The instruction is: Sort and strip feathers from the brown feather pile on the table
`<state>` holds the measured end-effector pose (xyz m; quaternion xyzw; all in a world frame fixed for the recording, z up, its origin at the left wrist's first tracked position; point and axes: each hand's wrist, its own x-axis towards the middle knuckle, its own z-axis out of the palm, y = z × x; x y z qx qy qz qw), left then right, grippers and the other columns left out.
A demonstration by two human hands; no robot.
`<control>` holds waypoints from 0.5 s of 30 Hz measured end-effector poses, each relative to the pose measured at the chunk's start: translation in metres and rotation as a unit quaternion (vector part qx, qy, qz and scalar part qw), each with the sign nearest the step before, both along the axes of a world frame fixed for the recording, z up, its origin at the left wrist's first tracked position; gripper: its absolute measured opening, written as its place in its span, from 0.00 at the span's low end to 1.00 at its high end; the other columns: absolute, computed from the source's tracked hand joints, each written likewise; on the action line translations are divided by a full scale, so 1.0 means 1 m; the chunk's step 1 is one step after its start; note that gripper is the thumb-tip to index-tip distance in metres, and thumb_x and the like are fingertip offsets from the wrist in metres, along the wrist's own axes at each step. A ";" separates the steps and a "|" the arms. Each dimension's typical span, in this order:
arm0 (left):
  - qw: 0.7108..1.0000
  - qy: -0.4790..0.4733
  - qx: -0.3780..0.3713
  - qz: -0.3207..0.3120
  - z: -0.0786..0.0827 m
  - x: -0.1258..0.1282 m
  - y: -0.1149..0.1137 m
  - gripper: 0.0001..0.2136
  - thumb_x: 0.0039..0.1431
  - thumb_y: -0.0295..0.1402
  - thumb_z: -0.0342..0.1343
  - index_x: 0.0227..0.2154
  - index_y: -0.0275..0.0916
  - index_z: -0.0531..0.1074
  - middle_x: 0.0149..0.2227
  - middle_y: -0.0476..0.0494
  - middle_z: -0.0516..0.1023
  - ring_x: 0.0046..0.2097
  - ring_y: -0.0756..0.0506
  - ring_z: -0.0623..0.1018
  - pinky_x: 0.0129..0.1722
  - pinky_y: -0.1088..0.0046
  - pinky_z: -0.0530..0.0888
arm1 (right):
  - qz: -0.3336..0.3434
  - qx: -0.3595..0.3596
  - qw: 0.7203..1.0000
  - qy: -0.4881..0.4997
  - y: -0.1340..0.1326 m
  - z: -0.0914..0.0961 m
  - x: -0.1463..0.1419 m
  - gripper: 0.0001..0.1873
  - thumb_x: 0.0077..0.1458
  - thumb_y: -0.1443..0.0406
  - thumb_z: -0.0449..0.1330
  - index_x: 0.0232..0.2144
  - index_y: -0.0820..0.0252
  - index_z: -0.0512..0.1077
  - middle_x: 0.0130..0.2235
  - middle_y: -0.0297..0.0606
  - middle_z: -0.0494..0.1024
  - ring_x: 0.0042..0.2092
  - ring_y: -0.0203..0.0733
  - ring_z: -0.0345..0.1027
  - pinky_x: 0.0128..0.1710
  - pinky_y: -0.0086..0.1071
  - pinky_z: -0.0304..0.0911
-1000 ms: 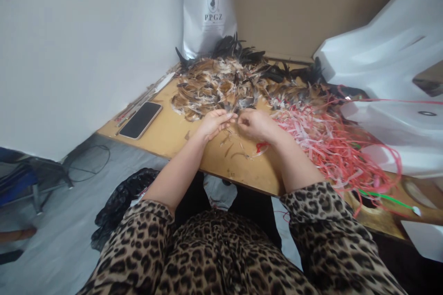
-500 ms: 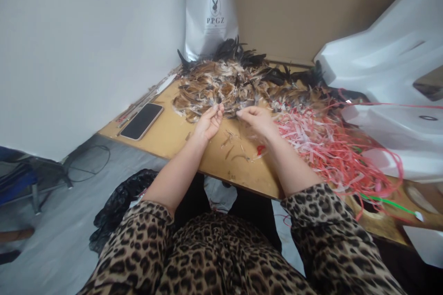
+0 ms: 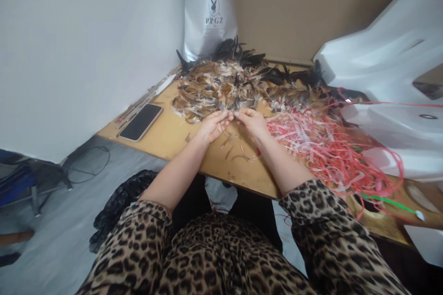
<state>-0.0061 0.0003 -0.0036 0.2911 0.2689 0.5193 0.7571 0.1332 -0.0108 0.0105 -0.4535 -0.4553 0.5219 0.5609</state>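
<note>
My left hand (image 3: 217, 126) is closed in a pinch at the front edge of a pile of brown and black feathers (image 3: 207, 85). Facing it, my right hand (image 3: 252, 122) also pinches, its fingertips almost touching those of the left. Whatever sits between the fingertips is too small to tell from the feathers behind. Below my hands, a few loose feather bits (image 3: 238, 150) lie on the wooden table (image 3: 228, 173). Right of my right hand spreads a tangled heap of pink and white plastic strips (image 3: 321, 147).
A phone (image 3: 141, 122) lies at the table's left edge. Behind the feathers stands a white printed bag (image 3: 211, 23) against the wall. White moulded plastic (image 3: 377, 64) rises at the right. A green strip (image 3: 391, 203) lies at the right front. On the floor is a black plastic bag (image 3: 121, 203).
My right hand has moved left and slightly down, closing the gap to my left hand. My left hand has shifted a little to the right and down.
</note>
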 end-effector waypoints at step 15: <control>0.986 0.156 0.056 -0.019 -0.004 0.006 -0.003 0.06 0.48 0.29 0.61 0.28 0.30 0.72 0.26 0.43 0.77 0.25 0.56 0.75 0.25 0.84 0.68 | 0.003 0.039 0.989 -0.143 0.001 0.005 0.008 0.14 0.36 0.57 0.63 0.21 0.63 0.70 0.23 0.33 0.72 0.25 0.31 0.60 0.29 0.28 0.57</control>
